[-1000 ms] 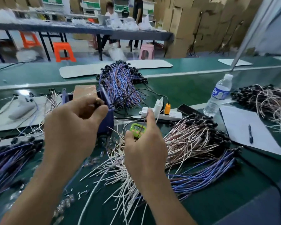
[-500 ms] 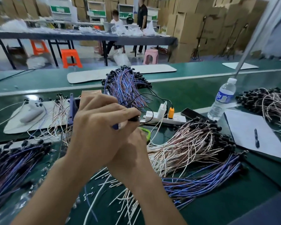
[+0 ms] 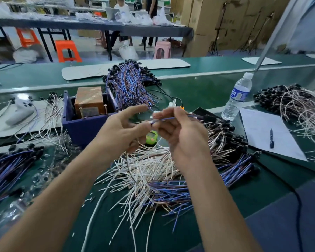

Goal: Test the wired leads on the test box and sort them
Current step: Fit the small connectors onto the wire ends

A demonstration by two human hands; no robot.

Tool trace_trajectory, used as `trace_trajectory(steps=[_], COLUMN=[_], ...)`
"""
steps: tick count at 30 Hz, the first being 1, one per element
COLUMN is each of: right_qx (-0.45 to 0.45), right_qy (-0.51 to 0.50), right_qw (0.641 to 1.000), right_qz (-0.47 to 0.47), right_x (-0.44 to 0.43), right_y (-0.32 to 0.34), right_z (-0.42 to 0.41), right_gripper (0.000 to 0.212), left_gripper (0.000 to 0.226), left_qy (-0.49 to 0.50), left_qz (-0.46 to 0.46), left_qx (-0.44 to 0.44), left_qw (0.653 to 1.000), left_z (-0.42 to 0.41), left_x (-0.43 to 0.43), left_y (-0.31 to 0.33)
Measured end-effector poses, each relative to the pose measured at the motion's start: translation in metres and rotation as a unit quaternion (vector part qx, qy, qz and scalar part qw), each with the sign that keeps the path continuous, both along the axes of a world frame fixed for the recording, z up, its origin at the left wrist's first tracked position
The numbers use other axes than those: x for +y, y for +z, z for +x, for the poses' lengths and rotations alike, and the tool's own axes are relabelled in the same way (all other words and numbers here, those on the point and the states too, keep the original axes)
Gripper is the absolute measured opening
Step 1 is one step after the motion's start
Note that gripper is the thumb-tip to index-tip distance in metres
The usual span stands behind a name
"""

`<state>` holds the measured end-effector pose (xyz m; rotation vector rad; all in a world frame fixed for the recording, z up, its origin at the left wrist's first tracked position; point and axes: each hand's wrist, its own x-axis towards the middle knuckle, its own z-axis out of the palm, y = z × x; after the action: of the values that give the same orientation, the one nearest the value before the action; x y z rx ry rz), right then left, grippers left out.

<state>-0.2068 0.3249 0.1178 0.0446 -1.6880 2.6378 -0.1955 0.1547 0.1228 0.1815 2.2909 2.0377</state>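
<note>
Occlusion first: both forearms cover the middle of the green worktop [image 3: 225,200]. The green meter [image 3: 151,138] peeks out between the hands, its display hidden. The power strip sits behind the fingers, so only a white plug [image 3: 173,104] and an orange tab [image 3: 182,107] show.

Right hand [image 3: 185,137] pinches a blue lead [image 3: 195,115] between thumb and fingers. It's held roughly level above the pile, black end out toward 3 o'clock. Left hand [image 3: 122,131] is half-spread, index finger out, thumb tip at the lead's other end. Pinching or only touching, cannot tell.

Test box [image 3: 84,124] is dark blue, at 10 o'clock from the hands, with a brown block [image 3: 88,102] inside.

- White leads [image 3: 145,171]: directly under the hands.
- Blue bundle [image 3: 129,84]: at 12.
- Blue heap [image 3: 9,166]: at 9, cut by the frame edge.
- White heap [image 3: 298,113]: at 3, also cut off.
- Water bottle [image 3: 237,97]: at 2.
- Paper sheet [image 3: 262,128] with pen [image 3: 271,139]: at 3.
- White object [image 3: 19,111]: at 10, too blurred to name.

Room: far table [image 3: 91,26] at 12, orange stools [image 3: 67,50], pink stool [image 3: 163,50], cardboard boxes [image 3: 225,24] at 1. Two people behind the table are cropped by the top edge.
</note>
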Motion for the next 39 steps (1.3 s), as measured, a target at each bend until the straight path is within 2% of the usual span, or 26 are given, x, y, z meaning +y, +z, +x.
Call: trace_trajectory(steps=[1,3,7,10,13,16,18,21,23,24,26,28,30,33,35,37,39], right_qx=[-0.003,-0.023,-0.136,-0.205,-0.218,-0.222,-0.232,-0.250,-0.235,-0.207,-0.121,-0.035,0.042,0.118,0.161,0.205,0.244], right_qy=[-0.020,-0.070,-0.147,-0.184,-0.215,-0.254,-0.251,-0.255,-0.279,-0.302,-0.306,-0.209,-0.081,0.078,0.165,0.246,0.333], right_qw=[1.000,0.996,0.974,0.937,0.872,0.767,0.721,0.652,0.608,0.606,0.641,0.699,0.753,0.806,0.808,0.775,0.715], right_qz=[0.006,0.040,0.106,0.214,0.382,0.546,0.603,0.670,0.705,0.706,0.693,0.683,0.652,0.575,0.543,0.544,0.564], right_x=[0.017,0.063,0.151,0.190,0.210,0.219,0.222,0.219,0.209,0.201,0.174,0.131,0.078,-0.009,-0.069,-0.126,-0.177], right_y=[0.000,-0.003,-0.029,-0.058,-0.084,-0.094,-0.098,-0.098,-0.091,-0.086,-0.078,-0.074,-0.072,-0.073,-0.076,-0.075,-0.073], right_z=[0.000,-0.002,-0.009,-0.020,-0.028,-0.034,-0.038,-0.036,-0.029,-0.026,-0.016,-0.006,0.003,0.011,0.014,0.014,0.015], right_gripper=[0.043,0.043,0.032,0.022,0.029,0.028,0.032,0.046,0.049,0.045,0.035,0.031,0.025,0.023,0.020,0.016,0.014], left_gripper=[0.038,0.020,0.012,0.011,0.015,0.021,0.025,0.029,0.034,0.033,0.022,0.010,0.024,0.026,0.024,0.022,0.016], left_qy=[-0.013,-0.024,-0.085,-0.188,-0.198,-0.150,-0.132,-0.122,-0.102,-0.077,-0.020,0.031,0.104,0.237,0.324,0.387,0.419], left_qz=[0.000,-0.057,-0.263,-0.338,-0.428,-0.541,-0.572,-0.581,-0.542,-0.509,-0.427,-0.320,-0.226,-0.203,-0.245,-0.290,-0.321], left_qx=[-0.012,-0.004,0.054,0.051,0.096,0.175,0.210,0.222,0.227,0.226,0.193,0.113,0.056,0.025,-0.007,-0.040,-0.061], left_qw=[1.000,0.998,0.960,0.921,0.877,0.809,0.782,0.774,0.803,0.827,0.883,0.940,0.967,0.950,0.914,0.874,0.847], left_z=[-0.002,-0.007,-0.014,-0.006,-0.001,0.000,0.000,0.001,0.003,0.004,0.005,0.004,0.007,0.022,0.041,0.065,0.088], left_x=[0.003,0.005,0.029,0.073,0.113,0.131,0.135,0.134,0.128,0.122,0.101,0.070,0.031,-0.038,-0.086,-0.129,-0.158], left_y=[-0.003,-0.008,-0.023,-0.044,-0.070,-0.094,-0.107,-0.116,-0.116,-0.111,-0.099,-0.090,-0.085,-0.086,-0.094,-0.102,-0.112])
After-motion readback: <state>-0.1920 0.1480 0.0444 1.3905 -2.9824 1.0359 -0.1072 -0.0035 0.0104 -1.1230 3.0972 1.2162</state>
